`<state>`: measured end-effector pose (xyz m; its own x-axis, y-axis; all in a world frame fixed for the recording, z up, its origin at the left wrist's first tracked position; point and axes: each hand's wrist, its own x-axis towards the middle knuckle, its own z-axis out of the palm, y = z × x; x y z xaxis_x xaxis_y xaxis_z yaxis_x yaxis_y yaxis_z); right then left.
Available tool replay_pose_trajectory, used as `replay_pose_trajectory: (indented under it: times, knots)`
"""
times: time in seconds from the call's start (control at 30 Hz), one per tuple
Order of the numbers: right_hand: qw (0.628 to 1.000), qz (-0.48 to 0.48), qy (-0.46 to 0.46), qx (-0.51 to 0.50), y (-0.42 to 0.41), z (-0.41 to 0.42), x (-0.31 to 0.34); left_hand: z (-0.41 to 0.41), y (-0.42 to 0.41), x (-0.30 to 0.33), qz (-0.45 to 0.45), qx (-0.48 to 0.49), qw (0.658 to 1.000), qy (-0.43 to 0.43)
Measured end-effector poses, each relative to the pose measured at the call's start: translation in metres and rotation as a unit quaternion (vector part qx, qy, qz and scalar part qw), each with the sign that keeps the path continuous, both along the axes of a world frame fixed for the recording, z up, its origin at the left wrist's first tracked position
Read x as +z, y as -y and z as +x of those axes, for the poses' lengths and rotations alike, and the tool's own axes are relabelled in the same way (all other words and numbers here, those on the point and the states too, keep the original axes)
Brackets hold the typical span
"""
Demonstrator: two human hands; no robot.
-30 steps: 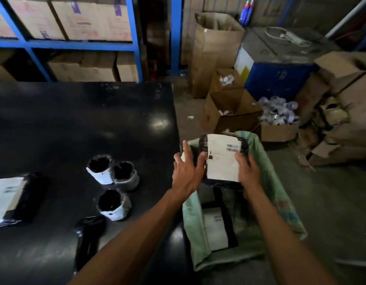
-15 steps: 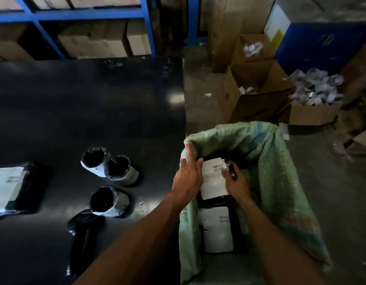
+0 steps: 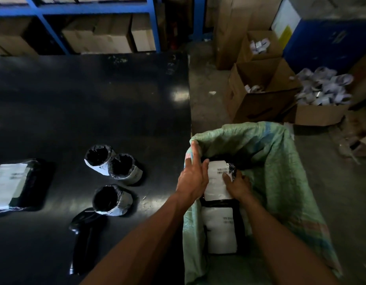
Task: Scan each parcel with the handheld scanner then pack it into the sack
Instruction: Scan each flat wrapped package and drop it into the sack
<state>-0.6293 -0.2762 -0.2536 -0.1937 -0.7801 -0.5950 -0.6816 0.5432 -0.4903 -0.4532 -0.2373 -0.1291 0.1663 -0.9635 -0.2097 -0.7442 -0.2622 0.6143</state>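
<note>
A green woven sack (image 3: 280,171) stands open beside the black table (image 3: 95,99). Both hands hold a black parcel with a white label (image 3: 217,177) inside the sack's mouth. My left hand (image 3: 193,177) grips its left side, fingers over the sack's rim. My right hand (image 3: 238,185) presses on its right side. Below it in the sack lies another labelled parcel (image 3: 220,231). The black handheld scanner (image 3: 84,237) lies on the table near me. A flat black parcel with a white label (image 3: 13,184) lies at the table's left edge.
Three label rolls (image 3: 114,177) stand on the table between the scanner and the sack. Open cardboard boxes (image 3: 260,89) and a heap of paper scraps (image 3: 323,89) sit on the floor beyond the sack. Blue shelving (image 3: 91,9) with cartons lines the back.
Both hands lowered the parcel from above the sack down into its mouth, onto the parcel lying inside. The view tilted downward.
</note>
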Motion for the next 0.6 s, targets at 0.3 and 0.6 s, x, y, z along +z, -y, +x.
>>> replay_pose_trajectory:
  times: [0.3,0.6]
  knots:
    - [0.992,-0.123,-0.002,0.018,-0.002,0.0,0.094,0.014,-0.02,0.018,0.013,-0.05,0.999,-0.012]
    - [0.969,-0.236,0.031,0.066,-0.037,0.09,0.196,0.141,-0.053,0.042,-0.071,0.021,0.997,0.028]
